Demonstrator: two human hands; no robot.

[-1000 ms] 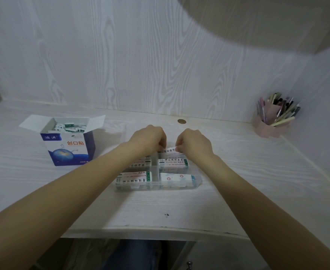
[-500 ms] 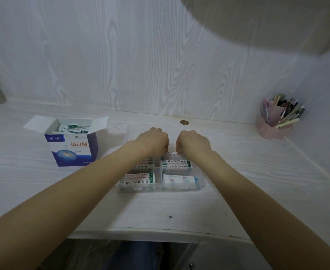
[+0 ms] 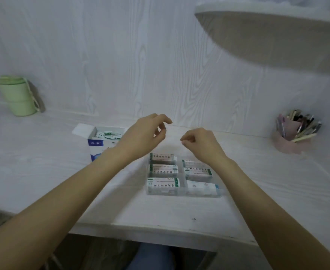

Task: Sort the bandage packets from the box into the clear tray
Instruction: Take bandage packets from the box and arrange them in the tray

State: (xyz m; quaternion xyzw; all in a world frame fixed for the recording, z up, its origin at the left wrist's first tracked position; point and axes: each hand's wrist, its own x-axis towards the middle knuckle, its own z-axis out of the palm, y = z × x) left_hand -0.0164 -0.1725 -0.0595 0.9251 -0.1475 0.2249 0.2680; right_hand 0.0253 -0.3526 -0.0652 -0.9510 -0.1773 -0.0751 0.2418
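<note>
Head view: both hands hang above the far end of the clear tray (image 3: 182, 193), neither touching it. The left hand (image 3: 143, 136) is raised with its fingers loosely bent and spread, nothing between them. The right hand (image 3: 200, 144) is curled more tightly, thumb and forefinger near each other, yet no packet shows in the pinch, so I judge it empty. The tray sits on the white desk (image 3: 43, 162), near its front edge, split into two columns of compartments. Six bandage packets (image 3: 163, 184) lie flat in it, three in the left column with green-edged labels and three in the right, the nearest of these with a blue end. The far right one is partly hidden by the right wrist. The box (image 3: 96, 142) stands open just left of the tray, behind the left forearm, with more packets loose inside it, so sorting looks unfinished.

Handling, as a judgement: the packets look like thin paper sleeves, very light and a little flexible, likely to slide on the smooth plastic. A thumb-and-finger pinch on the long edges near the middle should keep one level, while a hold at one end would let it droop. The heap in the box may need one packet teased free first.

A green cup (image 3: 17, 96) and a pink pen pot (image 3: 290, 140) stand well apart.
</note>
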